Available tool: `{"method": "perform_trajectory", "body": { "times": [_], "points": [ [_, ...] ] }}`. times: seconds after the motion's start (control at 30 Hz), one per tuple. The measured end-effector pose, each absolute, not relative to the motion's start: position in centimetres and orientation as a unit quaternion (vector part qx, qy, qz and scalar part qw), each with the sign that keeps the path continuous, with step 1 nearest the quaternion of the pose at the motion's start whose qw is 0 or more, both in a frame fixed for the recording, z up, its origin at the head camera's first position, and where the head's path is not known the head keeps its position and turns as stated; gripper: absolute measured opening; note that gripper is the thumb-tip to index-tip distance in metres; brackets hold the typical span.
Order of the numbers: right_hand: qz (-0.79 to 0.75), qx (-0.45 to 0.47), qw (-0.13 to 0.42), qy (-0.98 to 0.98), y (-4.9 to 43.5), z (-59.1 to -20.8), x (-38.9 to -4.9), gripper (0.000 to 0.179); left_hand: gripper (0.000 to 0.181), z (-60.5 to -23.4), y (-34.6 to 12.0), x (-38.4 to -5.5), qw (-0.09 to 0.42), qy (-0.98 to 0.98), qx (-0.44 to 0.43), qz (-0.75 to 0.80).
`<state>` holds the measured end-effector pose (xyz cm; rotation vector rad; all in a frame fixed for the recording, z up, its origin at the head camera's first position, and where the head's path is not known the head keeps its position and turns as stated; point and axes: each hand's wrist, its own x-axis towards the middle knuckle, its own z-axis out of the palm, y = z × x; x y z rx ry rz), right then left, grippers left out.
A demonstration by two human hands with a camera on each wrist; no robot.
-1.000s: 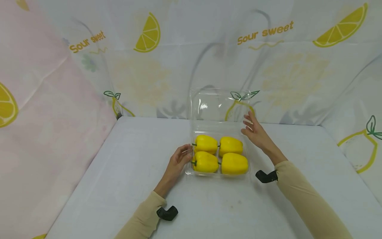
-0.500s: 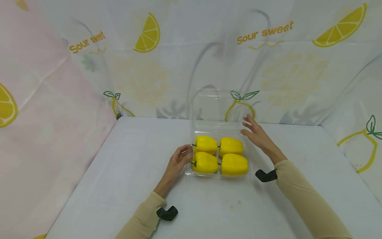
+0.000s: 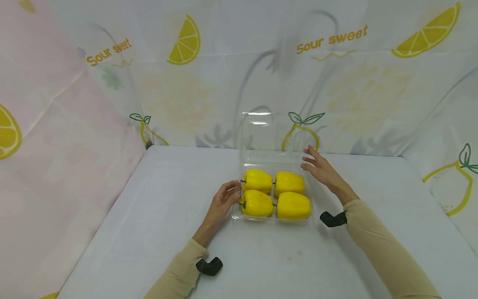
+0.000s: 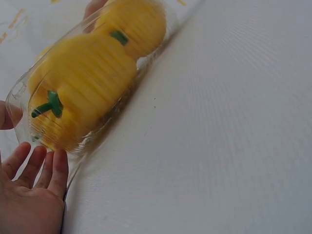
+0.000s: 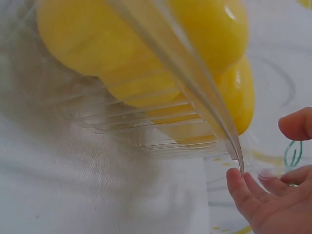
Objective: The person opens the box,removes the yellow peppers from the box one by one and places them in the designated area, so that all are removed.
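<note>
A clear plastic clamshell box (image 3: 236, 215) stands on the table with its lid (image 3: 257, 133) raised at the back. Several yellow bell peppers with green stems, one at the front left (image 3: 258, 203), lie inside in two rows. At the box's left side rests my left hand (image 3: 223, 203); in the left wrist view its extended fingertips (image 4: 59, 161) meet the wall, thumb near the rim. My right hand (image 3: 322, 171) is at the back right by the hinge. The right wrist view shows its fingertips (image 5: 235, 179) at the plastic edge, thumb apart.
The white table (image 3: 160, 191) runs back to a cloth backdrop (image 3: 224, 83) printed with lemons and lettering. Black wrist-worn pieces are on the left sleeve (image 3: 210, 266) and the right sleeve (image 3: 333, 219).
The reflections on the raised lid have shifted, and its top edge sits slightly lower. My right hand has dropped a little. My left hand and the peppers look nearly the same.
</note>
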<state>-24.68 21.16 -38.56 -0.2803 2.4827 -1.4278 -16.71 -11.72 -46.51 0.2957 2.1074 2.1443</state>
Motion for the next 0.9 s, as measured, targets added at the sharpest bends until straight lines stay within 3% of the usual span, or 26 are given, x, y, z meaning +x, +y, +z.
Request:
{"method": "perform_trajectory", "body": {
  "times": [0.33,0.63,0.9],
  "points": [
    [-0.486,-0.089,0.141,0.858,21.3,-38.9,-25.0,0.08,0.047,-43.7,-11.6,-15.6,0.086,0.699,0.092,0.704],
    [-0.483,-0.088,0.137,0.86,21.2,-38.9,-24.9,0.08,0.045,-46.5,-11.8,-16.7,0.061,0.697,0.097,0.708],
    [-0.487,-0.087,0.132,0.859,21.3,-38.9,-24.8,0.079,0.047,-44.0,-11.6,-15.7,0.073,0.702,0.107,0.7]
  ]
}}
